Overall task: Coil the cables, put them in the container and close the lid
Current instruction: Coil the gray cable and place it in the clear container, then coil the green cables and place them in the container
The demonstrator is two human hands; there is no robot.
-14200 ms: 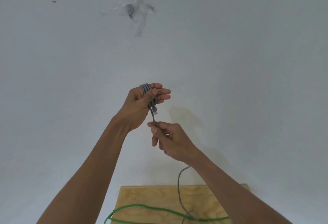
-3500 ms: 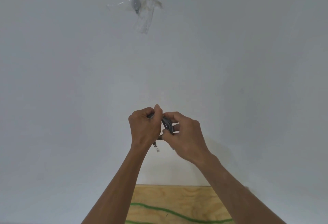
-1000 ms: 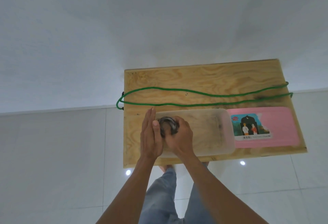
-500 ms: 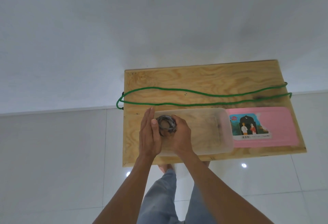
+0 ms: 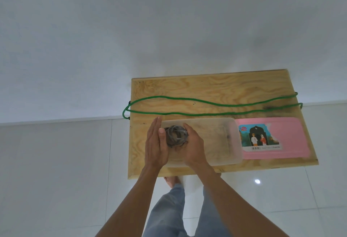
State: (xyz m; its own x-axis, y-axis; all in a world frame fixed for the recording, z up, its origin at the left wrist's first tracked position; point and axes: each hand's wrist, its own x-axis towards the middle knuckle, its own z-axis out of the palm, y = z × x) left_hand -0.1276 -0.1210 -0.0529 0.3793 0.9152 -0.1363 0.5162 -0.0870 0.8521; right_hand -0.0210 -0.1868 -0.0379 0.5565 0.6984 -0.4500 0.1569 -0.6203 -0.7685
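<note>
A coiled grey cable (image 5: 176, 136) sits at the left end of a clear plastic container (image 5: 212, 139) on a wooden board (image 5: 206, 90). My left hand (image 5: 156, 143) is flat and upright against the coil's left side, thumb on its rim. My right hand (image 5: 194, 145) cups the coil from the right and front. A pink lid (image 5: 281, 137) with a picture label lies flat to the right of the container. A long green cable (image 5: 212, 108) lies uncoiled in a loop across the board behind the container.
The board stands against a white wall, above a glossy white tiled floor (image 5: 56, 171). My legs in grey jeans (image 5: 169, 214) and a bare foot (image 5: 171, 180) show below the board's front edge.
The coil has sunk a little lower into the container's left end between both hands. Earlier I was winding the grey cable in front of the wall; the view then dropped to the board.
</note>
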